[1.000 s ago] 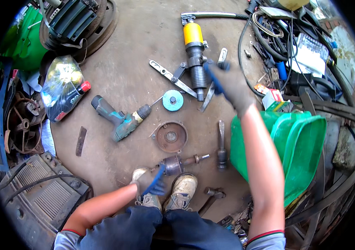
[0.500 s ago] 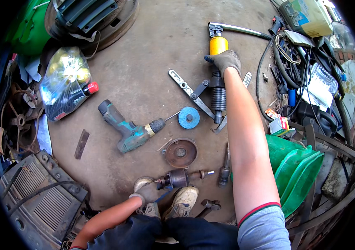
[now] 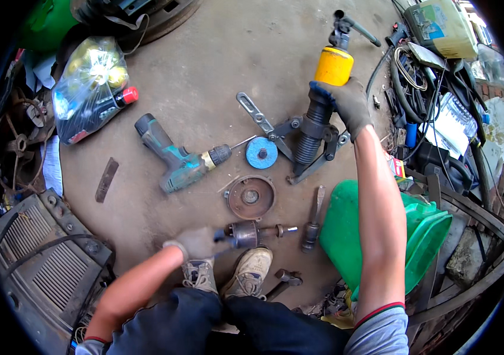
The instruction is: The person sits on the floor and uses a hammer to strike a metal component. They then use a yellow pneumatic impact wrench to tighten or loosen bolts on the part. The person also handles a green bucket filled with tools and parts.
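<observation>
Passing through right grip (image 3: 351, 104): puller (image 3: 317, 116)

No lettering readable; label (image 3: 431, 23) on pale plastic container (image 3: 462, 39) (print too small to make out).

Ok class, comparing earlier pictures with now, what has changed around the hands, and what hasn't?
The right hand has taken hold of the puller, whose yellow end has swung rightward and looks raised. The left hand has moved forward to the left end of the rotor; its hold is unclear. The drill, blue disc and round metal cover stayed put.
</observation>
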`<state>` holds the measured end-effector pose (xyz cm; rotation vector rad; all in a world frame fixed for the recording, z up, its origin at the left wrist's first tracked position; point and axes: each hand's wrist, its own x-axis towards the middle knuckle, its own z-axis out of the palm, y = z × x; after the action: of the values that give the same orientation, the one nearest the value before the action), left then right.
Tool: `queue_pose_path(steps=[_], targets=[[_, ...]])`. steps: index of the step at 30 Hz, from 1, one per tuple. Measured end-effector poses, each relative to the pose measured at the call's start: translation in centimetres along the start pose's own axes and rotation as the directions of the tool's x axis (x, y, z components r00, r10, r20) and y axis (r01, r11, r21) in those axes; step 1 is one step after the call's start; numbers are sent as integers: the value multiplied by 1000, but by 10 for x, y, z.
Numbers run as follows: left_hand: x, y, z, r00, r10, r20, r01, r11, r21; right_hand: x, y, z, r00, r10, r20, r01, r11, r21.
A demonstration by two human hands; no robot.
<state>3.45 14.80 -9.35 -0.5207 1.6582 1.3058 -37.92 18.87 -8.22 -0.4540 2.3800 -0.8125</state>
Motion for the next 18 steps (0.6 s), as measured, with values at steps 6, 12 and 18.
queue_pose_path(steps=[6,12,18], targets=[[14,138,-107,657,493,-570,-523,843,126,-80,-3,-16,976,-189,-113,198,977,80],[63,199,-109,686,525,-504,-615,788,-15,-156,-36,-33,963,-246,-113,262,951,162],[53,183,-108,737,600,-311,-665,725,-177,-151,-75,-86,922,-386,-24,339,776,532]])
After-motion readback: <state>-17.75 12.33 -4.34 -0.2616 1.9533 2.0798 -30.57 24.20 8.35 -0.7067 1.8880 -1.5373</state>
